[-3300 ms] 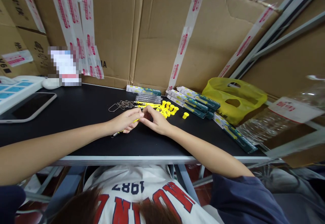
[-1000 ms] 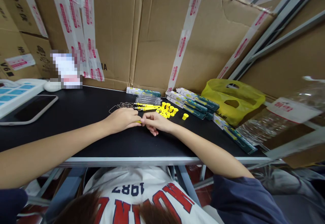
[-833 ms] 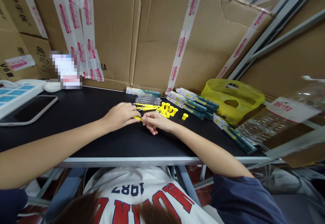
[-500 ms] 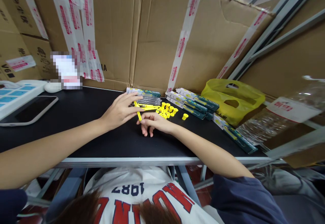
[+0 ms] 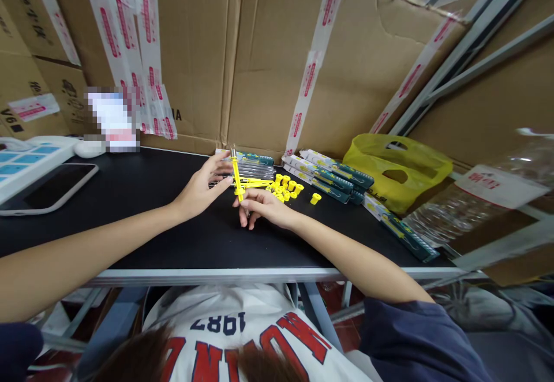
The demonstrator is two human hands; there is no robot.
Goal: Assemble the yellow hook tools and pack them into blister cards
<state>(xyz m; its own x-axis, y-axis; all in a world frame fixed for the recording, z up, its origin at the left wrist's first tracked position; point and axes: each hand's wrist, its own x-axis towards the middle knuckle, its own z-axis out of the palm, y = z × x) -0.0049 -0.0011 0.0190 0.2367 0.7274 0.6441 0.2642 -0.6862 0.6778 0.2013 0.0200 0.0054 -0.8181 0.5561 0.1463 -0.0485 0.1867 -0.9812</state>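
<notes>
A yellow plastic stick with a thin metal tip [image 5: 236,173] stands nearly upright, its lower end pinched between the thumb and fingers of my right hand [image 5: 264,206]. My left hand [image 5: 203,186] is open just left of the stick, fingers spread and thumb pointing at it; I cannot tell whether the thumb touches. Behind the hands lie more yellow sticks [image 5: 258,183] and a row of thin metal rods [image 5: 255,169]. To their right is a small pile of yellow plastic caps [image 5: 285,186], with one loose cap [image 5: 315,199] apart from it.
Printed narrow boxes [image 5: 324,175] are stacked at the back right, near a yellow plastic bag [image 5: 398,165] and a large clear bottle [image 5: 480,191]. On the left lie a phone [image 5: 52,188] and a white power strip [image 5: 37,160]. Cardboard [image 5: 264,64] walls the table's back.
My left fingers have come away from the stick and opened. The stick has swung more upright in my right hand, and its metal tip now shows above my left hand.
</notes>
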